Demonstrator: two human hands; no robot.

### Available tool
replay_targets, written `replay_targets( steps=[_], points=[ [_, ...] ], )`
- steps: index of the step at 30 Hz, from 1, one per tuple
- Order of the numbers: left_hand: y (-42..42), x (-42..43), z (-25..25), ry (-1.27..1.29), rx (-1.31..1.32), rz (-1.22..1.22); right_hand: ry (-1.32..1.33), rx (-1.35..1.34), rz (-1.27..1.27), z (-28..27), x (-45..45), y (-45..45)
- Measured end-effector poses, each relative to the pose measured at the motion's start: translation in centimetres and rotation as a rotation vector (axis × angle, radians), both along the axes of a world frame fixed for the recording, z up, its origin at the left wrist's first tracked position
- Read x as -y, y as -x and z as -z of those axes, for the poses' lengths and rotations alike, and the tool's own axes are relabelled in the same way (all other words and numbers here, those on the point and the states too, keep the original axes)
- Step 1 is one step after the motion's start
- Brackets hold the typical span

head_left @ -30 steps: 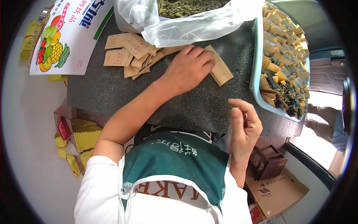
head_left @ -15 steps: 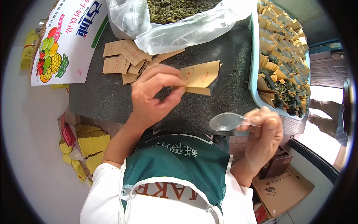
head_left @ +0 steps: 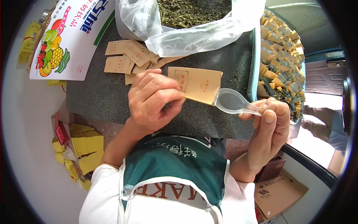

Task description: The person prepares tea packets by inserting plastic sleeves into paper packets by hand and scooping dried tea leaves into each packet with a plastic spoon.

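Observation:
Between the thumb and fingers of my left hand (head_left: 154, 99) is the lower left edge of a small brown paper packet (head_left: 199, 85) with red print. My right hand (head_left: 270, 125) pinches the handle of a clear plastic spoon (head_left: 233, 100). The spoon's bowl touches or nearly touches the packet's right end; whether its tip is inside I cannot tell. Behind my left hand lies a loose pile of flat brown packets (head_left: 136, 54). Beyond them a clear plastic bag (head_left: 194, 41) lies open, with dried leaves (head_left: 194, 13) in it.
A light blue basket (head_left: 254, 71) at the right holds rows of upright brown packets (head_left: 279, 48), some with dark leaves. A printed carton sheet (head_left: 71, 41) leans at the left. Yellow packets (head_left: 86, 145) and a brown box (head_left: 281, 190) are below the table (head_left: 93, 100).
The spoon has moved up to the packet's right end. The packet has turned so its printed face shows more flatly. My view has shifted slightly.

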State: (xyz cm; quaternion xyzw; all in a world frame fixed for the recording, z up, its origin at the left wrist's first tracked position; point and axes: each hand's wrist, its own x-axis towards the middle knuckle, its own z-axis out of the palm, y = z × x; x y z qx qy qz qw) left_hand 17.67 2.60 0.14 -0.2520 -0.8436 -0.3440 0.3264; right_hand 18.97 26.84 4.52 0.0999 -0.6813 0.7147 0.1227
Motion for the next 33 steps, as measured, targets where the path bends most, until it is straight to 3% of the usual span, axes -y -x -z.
replay_targets(
  steps=[3,5,8,9,11,14,15,21,26,30,31,33],
  points=[
    [-0.5,-0.1,-0.1,0.051,-0.020,-0.012,-0.129,-0.012,0.065,-0.1,0.7,-0.2],
    [-0.6,-0.3,-0.3,0.076,-0.019,-0.010,-0.358,0.000,0.059,0.1,1.3,-0.3],
    [-0.5,-1.0,-0.5,0.101,0.054,0.105,-0.116,0.140,-0.091,0.8,2.3,-0.3],
    [-0.3,-1.1,0.1,-0.072,0.142,0.163,-0.117,0.136,-0.094,1.3,2.3,0.0],
    [0.0,-0.9,0.7,-0.300,0.242,0.256,0.135,0.183,-0.200,2.1,2.3,0.5],
    [0.3,-0.3,-1.2,-0.215,0.428,0.266,0.152,0.160,-0.207,2.3,2.8,0.4],
    [0.8,0.1,-1.0,-0.115,0.395,0.269,0.150,0.156,-0.207,2.3,2.9,0.5],
    [2.1,0.2,-2.7,-0.118,0.245,0.291,0.101,-0.029,-0.236,0.7,2.9,1.8],
    [4.4,0.1,-3.9,-0.177,0.107,0.394,0.421,0.294,-0.311,-2.2,3.3,3.6],
    [7.0,-0.3,-4.5,-0.385,0.161,0.437,0.167,0.187,-0.329,-4.2,3.3,6.5],
    [7.8,-0.1,-4.8,-0.300,0.145,0.379,0.156,0.167,-0.327,-4.9,3.2,7.4],
    [9.4,0.5,-5.6,-0.178,0.104,0.253,-0.117,0.195,-0.317,-6.3,3.5,9.3]
  ],
)
